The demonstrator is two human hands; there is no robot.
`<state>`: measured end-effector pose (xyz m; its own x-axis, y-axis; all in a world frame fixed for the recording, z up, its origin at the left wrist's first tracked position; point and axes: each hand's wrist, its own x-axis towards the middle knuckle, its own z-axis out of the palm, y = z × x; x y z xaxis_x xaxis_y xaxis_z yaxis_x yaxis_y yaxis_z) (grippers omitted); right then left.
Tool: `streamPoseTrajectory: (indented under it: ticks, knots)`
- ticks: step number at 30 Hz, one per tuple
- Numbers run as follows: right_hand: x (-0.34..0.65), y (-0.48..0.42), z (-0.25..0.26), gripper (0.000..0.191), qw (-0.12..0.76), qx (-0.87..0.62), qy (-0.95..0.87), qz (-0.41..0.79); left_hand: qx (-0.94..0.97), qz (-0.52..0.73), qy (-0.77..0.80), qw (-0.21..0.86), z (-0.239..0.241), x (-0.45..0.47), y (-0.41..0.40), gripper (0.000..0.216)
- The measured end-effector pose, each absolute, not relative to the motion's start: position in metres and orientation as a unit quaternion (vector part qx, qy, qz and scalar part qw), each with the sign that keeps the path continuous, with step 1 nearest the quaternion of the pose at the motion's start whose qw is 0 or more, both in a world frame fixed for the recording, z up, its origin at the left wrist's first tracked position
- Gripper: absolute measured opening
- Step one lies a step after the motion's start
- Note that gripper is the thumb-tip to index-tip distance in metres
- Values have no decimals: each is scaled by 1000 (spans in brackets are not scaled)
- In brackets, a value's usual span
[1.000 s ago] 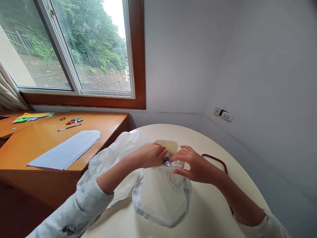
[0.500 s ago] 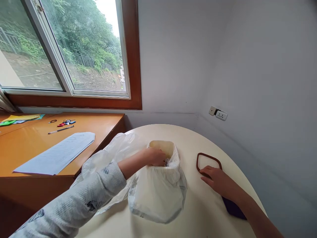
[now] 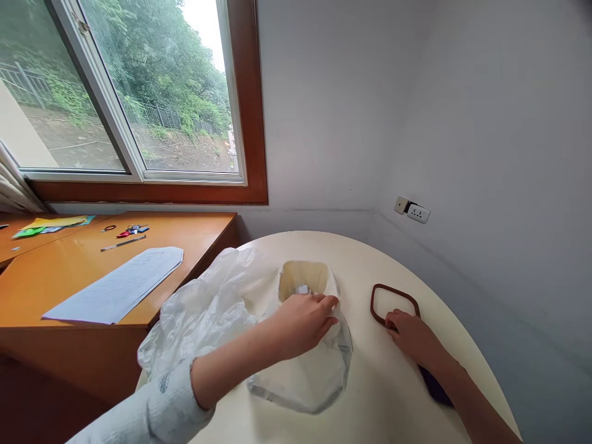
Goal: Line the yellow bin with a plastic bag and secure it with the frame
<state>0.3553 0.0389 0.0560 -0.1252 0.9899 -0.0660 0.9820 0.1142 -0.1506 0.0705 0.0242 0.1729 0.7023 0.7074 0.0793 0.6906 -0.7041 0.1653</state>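
Note:
A cream bin (image 3: pixel 300 271) stands on the round table, lined with a thin white plastic bag (image 3: pixel 337 290) folded over its rim. My left hand (image 3: pixel 300 320) is at the near right of the rim, thumb and fingers closed on the bag's edge there. Inside the bin some crumpled pale material (image 3: pixel 303 289) shows. To the right, a brown rounded ring (image 3: pixel 395 288) lies on the table. My right hand (image 3: pixel 411 336) has its bent fingers on the ring's near side; the fingertips are partly hidden. Something dark purple (image 3: pixel 435 388) lies under my right forearm.
A large loose sheet of clear plastic (image 3: pixel 198 314) spreads left of the bin. On the orange desk (image 3: pixel 208 231) lie white papers (image 3: pixel 120 283), a pen (image 3: pixel 123 243), keys (image 3: pixel 134 230) and coloured sheets (image 3: pixel 55 223). A wall socket (image 3: pixel 419 213) is at the right.
My left hand has come out of the bin's mouth and moved to the near right rim. My right hand stays at the ring, its fingers more curled. The view has shifted slightly.

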Motion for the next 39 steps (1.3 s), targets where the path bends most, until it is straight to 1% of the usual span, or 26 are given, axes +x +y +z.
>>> streamPoseTrajectory:
  ticks: [3, 6, 10, 12, 14, 16, 19, 20, 22, 25, 28, 30, 33, 36, 39]
  knots:
    - [363, 41, 48, 17, 45, -672, -737, 59, 916, 60, 394, 45, 165, 75, 24, 34]
    - [370, 43, 40, 21, 41, -681, -729, 43, 919, 44, 391, 28, 165, 76, 27, 45]
    - [372, 46, 33, 21, 28, -682, -729, 55, 919, 27, 391, 33, 169, 76, 28, 45]
    - [371, 49, 35, 23, 43, -682, -727, 59, 918, 46, 390, 50, 173, 74, 26, 43]
    - [366, 52, 44, 23, 97, -678, -726, 60, 907, 96, 402, 75, 178, 68, 23, 42]
    - [357, 52, 62, 23, 188, -653, -732, 52, 881, 165, 430, 107, 185, 56, 21, 39]
    - [331, 47, 100, 21, 310, -567, -763, 19, 824, 271, 476, 144, 194, 34, 20, 34]
    - [318, 44, 114, 20, 336, -535, -775, 8, 806, 299, 489, 151, 197, 27, 19, 35]
    - [292, 38, 139, 19, 359, -482, -799, 3, 778, 332, 509, 158, 199, 15, 19, 39]
    - [253, 28, 165, 19, 347, -423, -837, 16, 784, 314, 513, 155, 200, 2, 19, 51]
    - [225, 22, 178, 20, 303, -394, -867, 35, 814, 234, 508, 156, 201, -5, 18, 66]
    - [214, 21, 181, 21, 275, -388, -878, 46, 828, 185, 502, 166, 201, -9, 19, 69]
    - [207, 21, 181, 22, 242, -383, -889, 68, 841, 141, 487, 188, 198, -16, 24, 61]
    - [205, 22, 177, 19, 217, -383, -893, 90, 842, 106, 485, 212, 193, -20, 30, 50]
    - [204, 23, 175, 16, 200, -388, -893, 107, 840, 111, 486, 213, 188, -20, 35, 34]
